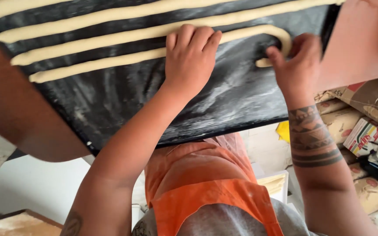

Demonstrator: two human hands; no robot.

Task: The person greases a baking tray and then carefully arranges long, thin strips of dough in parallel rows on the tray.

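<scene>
A black floured tray (154, 100) carries several long pale dough ropes (92, 37) laid side by side. My left hand (191, 54) presses flat on the nearest rope, fingers together over it. My right hand (296, 65) pinches the curled end of that same dough rope (281, 37) where it bends back at the tray's right side. A tattooed band circles my right forearm.
Another person's arm (18, 105) crosses the left side over the tray. A reddish board (359, 39) stands at the upper right. Brown paper sacks (342, 122) and a small carton (364, 135) lie at the right. My orange apron (206, 188) shows below.
</scene>
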